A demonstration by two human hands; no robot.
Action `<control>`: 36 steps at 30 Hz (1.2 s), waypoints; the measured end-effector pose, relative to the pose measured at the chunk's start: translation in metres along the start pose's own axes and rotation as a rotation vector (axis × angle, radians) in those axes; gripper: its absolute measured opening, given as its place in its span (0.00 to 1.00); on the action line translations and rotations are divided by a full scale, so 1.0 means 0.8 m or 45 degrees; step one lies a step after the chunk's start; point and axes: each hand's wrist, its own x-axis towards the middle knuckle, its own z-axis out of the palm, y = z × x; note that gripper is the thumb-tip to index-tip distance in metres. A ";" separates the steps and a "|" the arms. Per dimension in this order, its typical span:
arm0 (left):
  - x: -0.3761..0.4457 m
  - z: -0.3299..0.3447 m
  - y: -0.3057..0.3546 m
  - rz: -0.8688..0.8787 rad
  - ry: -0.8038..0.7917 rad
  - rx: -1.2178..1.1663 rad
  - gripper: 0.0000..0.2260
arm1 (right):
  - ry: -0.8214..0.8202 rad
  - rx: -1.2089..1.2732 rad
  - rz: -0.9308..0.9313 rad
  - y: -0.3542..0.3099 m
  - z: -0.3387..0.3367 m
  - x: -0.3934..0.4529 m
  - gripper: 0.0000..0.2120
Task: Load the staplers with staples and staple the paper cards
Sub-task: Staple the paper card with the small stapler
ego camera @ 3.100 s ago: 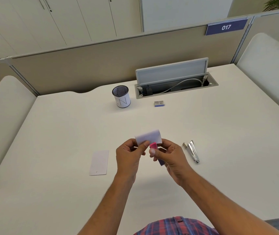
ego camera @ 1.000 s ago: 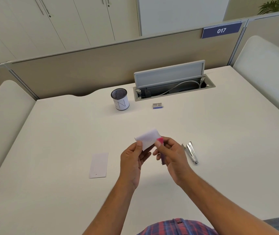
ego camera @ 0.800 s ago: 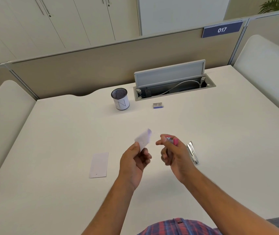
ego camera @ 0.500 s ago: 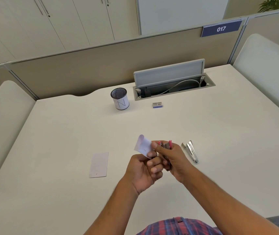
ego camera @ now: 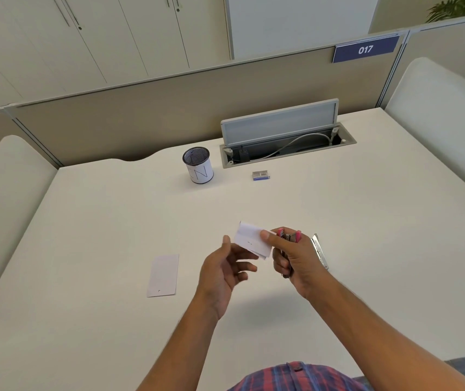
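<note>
A folded white paper card is held above the desk, in front of the person, with a small staple mark visible on its face. Its right edge is pinned under the thumb of the right hand, whose other fingers are curled round a pink stapler; only the pink and metal top of the stapler is seen above the knuckles. The left hand is held just beside the card with fingers loosely spread and nothing grasped; whether its fingertips touch the card's underside cannot be told. A metal stapler lies on the desk just behind the right hand. A second white card lies flat on the desk to the left, apart from both hands. Farther back, a small staple box is seen near an open cable tray, and a mesh pen cup stands to the left of the tray.
</note>
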 end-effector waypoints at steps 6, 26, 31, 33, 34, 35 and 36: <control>0.005 -0.006 0.006 0.260 0.194 0.215 0.11 | 0.027 -0.052 0.007 -0.005 0.004 -0.003 0.08; 0.029 -0.020 -0.005 0.372 0.431 0.065 0.04 | -0.082 -0.131 -0.049 -0.002 0.018 0.001 0.11; 0.045 -0.027 -0.001 0.312 0.463 -0.033 0.03 | -0.064 -0.150 -0.040 0.004 0.028 0.023 0.13; 0.054 -0.028 0.005 0.311 0.475 -0.066 0.05 | -0.074 -0.163 -0.044 0.001 0.033 0.033 0.11; 0.059 -0.028 0.009 0.315 0.476 -0.077 0.06 | -0.085 -0.167 -0.052 -0.001 0.037 0.039 0.10; 0.064 -0.028 0.013 0.320 0.474 -0.086 0.07 | -0.095 -0.168 -0.061 -0.003 0.041 0.044 0.10; 0.071 -0.030 0.018 0.324 0.474 -0.093 0.08 | -0.100 -0.169 -0.069 -0.005 0.045 0.051 0.10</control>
